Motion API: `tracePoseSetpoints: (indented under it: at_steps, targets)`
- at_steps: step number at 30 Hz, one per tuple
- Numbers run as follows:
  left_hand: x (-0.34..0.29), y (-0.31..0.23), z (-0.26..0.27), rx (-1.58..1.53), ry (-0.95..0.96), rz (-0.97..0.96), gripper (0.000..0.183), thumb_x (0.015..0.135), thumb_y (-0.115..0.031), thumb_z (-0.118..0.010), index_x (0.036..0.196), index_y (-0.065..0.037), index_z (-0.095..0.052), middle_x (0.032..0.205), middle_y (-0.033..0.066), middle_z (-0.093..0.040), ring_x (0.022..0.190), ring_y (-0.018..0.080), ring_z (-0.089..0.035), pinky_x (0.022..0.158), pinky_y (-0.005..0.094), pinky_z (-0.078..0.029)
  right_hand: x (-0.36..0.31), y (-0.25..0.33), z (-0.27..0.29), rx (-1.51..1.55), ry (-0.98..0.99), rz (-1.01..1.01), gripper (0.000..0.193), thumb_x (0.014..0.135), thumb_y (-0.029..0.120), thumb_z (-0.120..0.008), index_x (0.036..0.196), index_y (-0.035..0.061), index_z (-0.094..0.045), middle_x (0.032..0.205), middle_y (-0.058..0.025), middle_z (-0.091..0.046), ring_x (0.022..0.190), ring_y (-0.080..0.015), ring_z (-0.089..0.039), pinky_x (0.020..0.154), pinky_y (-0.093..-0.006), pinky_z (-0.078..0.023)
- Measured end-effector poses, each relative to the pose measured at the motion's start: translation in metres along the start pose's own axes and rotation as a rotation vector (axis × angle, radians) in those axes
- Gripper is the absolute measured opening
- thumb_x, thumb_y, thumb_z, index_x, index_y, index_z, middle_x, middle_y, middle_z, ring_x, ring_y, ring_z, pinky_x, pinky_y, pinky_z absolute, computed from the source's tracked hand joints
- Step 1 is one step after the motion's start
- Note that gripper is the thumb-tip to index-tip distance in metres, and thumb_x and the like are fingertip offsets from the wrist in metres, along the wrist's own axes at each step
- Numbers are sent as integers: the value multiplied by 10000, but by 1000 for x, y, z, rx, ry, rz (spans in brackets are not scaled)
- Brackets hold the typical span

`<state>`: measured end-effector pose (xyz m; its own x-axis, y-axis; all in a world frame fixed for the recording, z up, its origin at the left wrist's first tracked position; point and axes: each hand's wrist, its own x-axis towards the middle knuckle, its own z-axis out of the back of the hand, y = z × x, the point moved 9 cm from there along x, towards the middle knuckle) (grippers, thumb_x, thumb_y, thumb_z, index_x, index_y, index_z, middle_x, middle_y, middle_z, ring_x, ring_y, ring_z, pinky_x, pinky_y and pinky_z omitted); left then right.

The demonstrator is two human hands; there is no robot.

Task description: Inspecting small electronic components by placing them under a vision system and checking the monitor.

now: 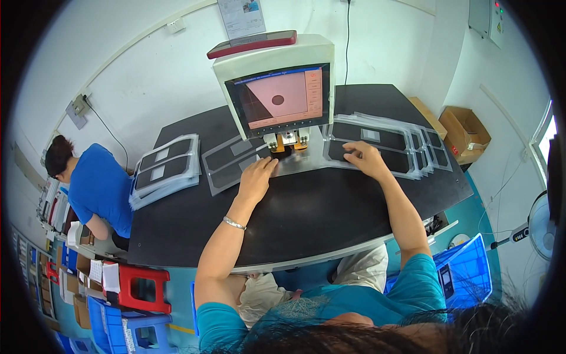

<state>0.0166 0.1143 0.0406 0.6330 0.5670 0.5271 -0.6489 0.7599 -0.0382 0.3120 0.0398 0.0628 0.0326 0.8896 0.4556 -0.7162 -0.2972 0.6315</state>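
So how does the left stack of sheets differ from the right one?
The right stack fans out widely sideways; the left stack is piled more compactly. The right stack has the right hand over it; the left stack has no hand on it. Both show clear edges and pale rectangles.

Desk [318, 218]: front middle bare, wide lane between the forearms. Rear centre blocked by monitor unit [280, 94]; its orange-tipped fixture [283, 143] hangs low, little room beneath. Left hand [256, 180] occupies the near-left approach. Left: narrow gap between sheet stack [172, 167] and flat sheet [219, 158]. Right: fanned sheets [394, 140] obstruct, right hand [365, 158] above; bare strip behind them.
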Motion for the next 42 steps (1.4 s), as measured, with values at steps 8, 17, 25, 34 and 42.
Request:
tracePoseSetpoints:
  at_steps: [8, 17, 25, 34, 42]
  targets:
    - [-28, -121, 57, -313, -9, -262, 452, 843, 33, -547, 1249, -137, -649, 1266, 84, -656, 1141, 273, -643, 944, 412, -540, -19, 3, -56, 683, 253, -602, 442, 940, 133, -657, 1331, -43, -551, 926, -69, -653, 760, -124, -667, 596, -236, -544]
    - [-3, -20, 85, -61, -60, -36, 389, 826, -134, -710, 1199, -56, -632, 1296, 167, -573, 1245, 371, -513, 1046, 485, -402, -11, -41, 42, -71, -79, -313, 479, 743, 62, -683, 1210, -40, -659, 1018, -157, -703, 972, -238, -661, 911, -317, -490]
    - [-84, 190, 82, 521, -126, 649, 527, 914, -315, -669, 1391, -144, -524, 1466, 175, -462, 1408, 379, -375, 1119, 585, -324, -12, -54, 49, -78, -69, -352, 476, 735, 71, -671, 1199, -34, -667, 948, -139, -698, 924, -236, -665, 886, -326, -498]
    - [-93, 207, 81, 495, -15, 730, 475, 891, -342, -701, 1310, -142, -602, 1379, 122, -575, 1282, 315, -528, 1034, 506, -430, -14, -56, 52, -123, -69, -319, 474, 741, 98, -676, 1201, -20, -670, 940, -141, -696, 915, -246, -668, 887, -342, -503]
    - [-95, 209, 95, 446, -51, 668, 381, 878, -319, -714, 1192, -108, -672, 1230, 92, -674, 1136, 294, -629, 921, 439, -511, -12, -56, 52, -87, -98, -357, 482, 738, 102, -677, 1209, 1, -671, 1028, -168, -700, 989, -276, -669, 928, -351, -497]
